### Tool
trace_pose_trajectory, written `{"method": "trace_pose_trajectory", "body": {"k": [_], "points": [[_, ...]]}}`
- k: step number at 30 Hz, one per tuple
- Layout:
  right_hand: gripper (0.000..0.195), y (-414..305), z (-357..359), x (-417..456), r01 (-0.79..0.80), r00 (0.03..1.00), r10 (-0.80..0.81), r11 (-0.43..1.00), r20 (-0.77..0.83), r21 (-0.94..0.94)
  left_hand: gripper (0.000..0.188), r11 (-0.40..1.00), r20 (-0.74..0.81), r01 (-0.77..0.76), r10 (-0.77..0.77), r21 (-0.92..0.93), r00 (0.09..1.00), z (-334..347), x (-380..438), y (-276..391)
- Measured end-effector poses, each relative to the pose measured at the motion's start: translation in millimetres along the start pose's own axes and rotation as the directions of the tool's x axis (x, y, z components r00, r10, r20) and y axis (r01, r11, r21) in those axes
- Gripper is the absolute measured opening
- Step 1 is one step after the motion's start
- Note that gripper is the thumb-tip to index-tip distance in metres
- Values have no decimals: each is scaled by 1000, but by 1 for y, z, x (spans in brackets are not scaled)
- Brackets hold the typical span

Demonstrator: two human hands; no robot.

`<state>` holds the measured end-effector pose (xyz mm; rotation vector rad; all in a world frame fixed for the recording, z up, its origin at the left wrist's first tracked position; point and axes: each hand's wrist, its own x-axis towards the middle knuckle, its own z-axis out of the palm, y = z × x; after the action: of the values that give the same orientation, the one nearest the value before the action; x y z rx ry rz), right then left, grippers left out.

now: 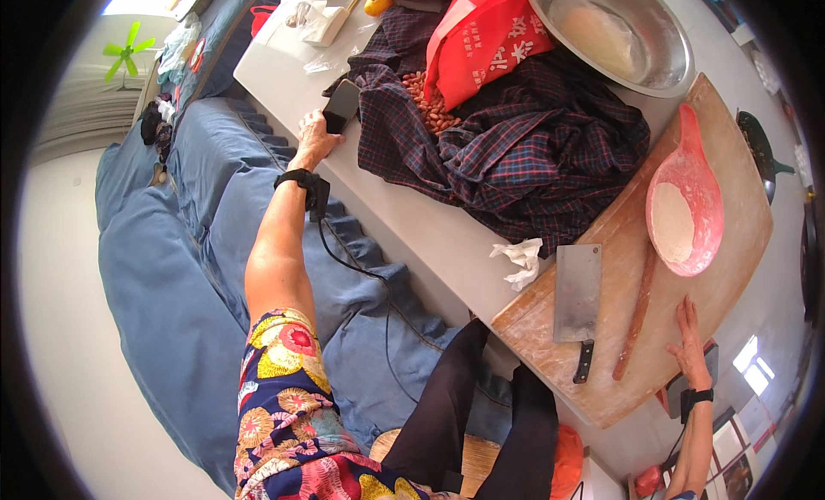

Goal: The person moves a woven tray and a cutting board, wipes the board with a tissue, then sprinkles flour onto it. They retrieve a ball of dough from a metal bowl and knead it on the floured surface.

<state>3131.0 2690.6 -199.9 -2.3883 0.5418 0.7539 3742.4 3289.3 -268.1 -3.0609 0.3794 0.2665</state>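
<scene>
My left hand [317, 137] is at the white table's edge, its fingers and thumb around the near end of a dark smartphone [343, 106]. Beside the phone lies a crumpled dark plaid cloth [515, 164]. My right hand [689, 345] holds nothing; its fingers are spread over the right part of a floury wooden board [606, 397]. On that board lie a cleaver [577, 300] with a black handle and a thin wooden rolling pin [637, 313]. A pink ladle-shaped scoop [708, 197] with white flour [671, 223] inside overlaps the pin's far end.
Reddish peanuts [433, 106] lie on the cloth beside a red printed bag [480, 48]. A steel basin [670, 48] holds pale dough [596, 39]. Crumpled tissue [521, 261] sits near the board. A blue-covered sofa [174, 255] runs along the left. A cable [387, 319] hangs from my left wrist.
</scene>
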Motion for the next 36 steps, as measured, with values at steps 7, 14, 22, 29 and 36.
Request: {"method": "trace_pose_trajectory", "body": {"k": [7, 14, 22, 29, 36], "points": [[108, 6, -1, -4, 71, 996, -73, 997, -51, -25, 68, 998, -6, -62, 62, -12, 998, -7, -27, 25], [103, 1, -3, -5, 19, 999, -19, 1000, -49, -3, 50, 927, 90, 218, -200, -304, 976, -26, -53, 50], [94, 7, -4, 3, 16, 1000, -15, 994, -12, 112, 25, 275, 456, 492, -186, -826, 870, -38, -82, 24], [52, -22, -31, -10, 38, 878, 189, 888, -439, 458, 13, -33, 445, 444, -81, -896, 892, -71, -140, 39], [25, -218, -45, -15, 258, 961, -55, 517, -269, 816, 40, -3, 396, 398, 89, -918, 914, -107, -201, 104]]}}
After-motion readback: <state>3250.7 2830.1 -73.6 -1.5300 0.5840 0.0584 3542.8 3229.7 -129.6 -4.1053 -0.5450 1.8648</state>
